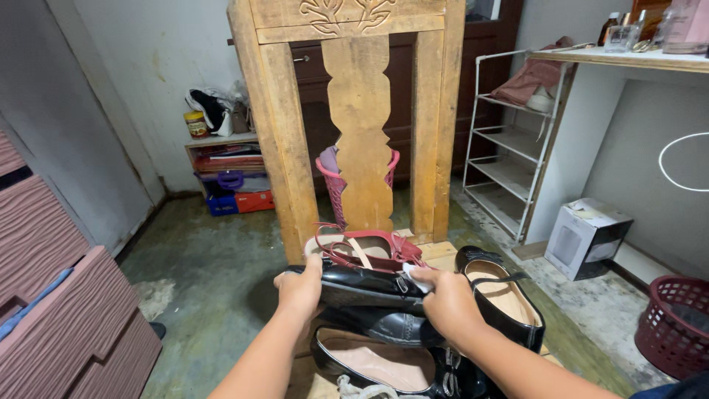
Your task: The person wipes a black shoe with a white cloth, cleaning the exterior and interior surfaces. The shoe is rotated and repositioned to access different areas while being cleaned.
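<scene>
The shoe [362, 284] held between the left hand [301, 288] and the right hand [447, 301] is glossy black. The cloth [418, 283] under the right hand is white. The strappy shoe [365, 247] behind is dark red with a beige insole. The chair back [360, 111] is light brown wood with a carved leaf pattern. The basket [673, 325] is maroon. The floor [214, 258] is grey-green.

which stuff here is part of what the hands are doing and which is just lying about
In hand: left hand and right hand holding a glossy black leather shoe; small white cloth under the right fingers.

Lying about: white wire shoe rack, white cardboard box, maroon plastic basket.
</scene>
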